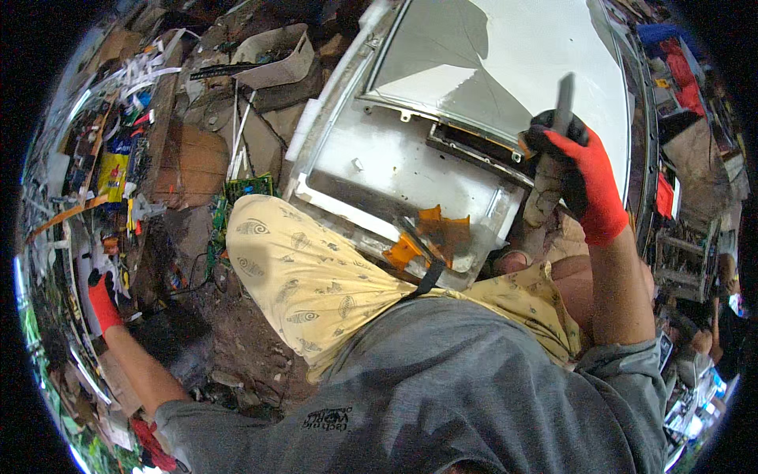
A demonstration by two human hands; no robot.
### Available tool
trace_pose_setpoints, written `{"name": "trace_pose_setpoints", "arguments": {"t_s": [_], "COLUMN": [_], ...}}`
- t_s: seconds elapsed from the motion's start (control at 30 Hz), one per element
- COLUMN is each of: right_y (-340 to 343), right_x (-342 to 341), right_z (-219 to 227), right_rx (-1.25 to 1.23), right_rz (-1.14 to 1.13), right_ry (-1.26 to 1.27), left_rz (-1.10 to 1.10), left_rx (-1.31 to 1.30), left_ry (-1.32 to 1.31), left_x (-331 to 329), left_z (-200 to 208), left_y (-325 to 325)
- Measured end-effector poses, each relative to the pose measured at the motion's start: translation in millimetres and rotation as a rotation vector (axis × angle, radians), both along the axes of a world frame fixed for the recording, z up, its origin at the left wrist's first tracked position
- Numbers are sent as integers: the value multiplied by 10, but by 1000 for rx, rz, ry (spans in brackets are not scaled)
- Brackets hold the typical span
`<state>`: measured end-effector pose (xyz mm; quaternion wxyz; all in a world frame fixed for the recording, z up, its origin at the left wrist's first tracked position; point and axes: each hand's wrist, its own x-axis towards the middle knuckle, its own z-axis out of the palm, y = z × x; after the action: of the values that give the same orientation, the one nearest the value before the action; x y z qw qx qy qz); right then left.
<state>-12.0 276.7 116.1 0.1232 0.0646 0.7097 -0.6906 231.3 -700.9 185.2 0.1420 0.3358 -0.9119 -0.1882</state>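
Observation:
My right hand (pixel 588 178), in a red and black glove, is closed around a grey flat-bladed tool (pixel 564 101). The blade points up and away from me, and the glove covers its grip. Below that hand lies a metal panel frame (pixel 363 154) with a large sheet (pixel 537 39), part white and part grey, with dark lines across it. A dark slotted strip (pixel 474 144) crosses the frame. My left hand (pixel 103 300), gloved alike, reaches far out to the left beside piled scrap. Its dark fingertips blend into the clutter, so their grip is unclear.
Orange broken pieces (pixel 426 237) lie at the frame's near end, by my lap. A beige bin (pixel 276 59) with dark scraps stands at the back left. Green circuit boards (pixel 249 187) lie near my knee. Mixed scrap, including a yellow packet (pixel 114 174), covers the left side.

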Motion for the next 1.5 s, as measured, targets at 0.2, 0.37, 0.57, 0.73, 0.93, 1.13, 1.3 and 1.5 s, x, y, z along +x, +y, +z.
{"name": "trace_pose_setpoints", "arguments": {"t_s": [0.2,0.37,0.57,0.73,0.93,1.13,1.3,1.5], "right_y": [-163,-105,-36,-85,-130,-70,-8,25], "right_x": [78,-87,-463,-624,-582,-543,-531,-265], "right_z": [-125,-79,-438,-631,-734,-701,-670,-305], "right_rx": [799,1101,1383,1476,1459,1357,1247,1112], "right_rz": [252,247,222,249,241,242,171,59], "right_ry": [341,520,777,690,716,710,771,833], "left_rz": [190,214,-565,-1115,-1211,-1191,-1232,-1292], "left_rx": [-698,-780,-459,-249,-229,-160,-221,-314], "left_ry": [-457,-573,-41,-213,-454,-422,-411,-376], "left_x": [124,-210,-849,-1217,-1334,-1392,-1355,-1344], "left_z": [101,469,271,-644,-1245,-1466,-1375,-1490], "left_y": [835,2654,5163,6274,6771,6675,6818,6816]}}
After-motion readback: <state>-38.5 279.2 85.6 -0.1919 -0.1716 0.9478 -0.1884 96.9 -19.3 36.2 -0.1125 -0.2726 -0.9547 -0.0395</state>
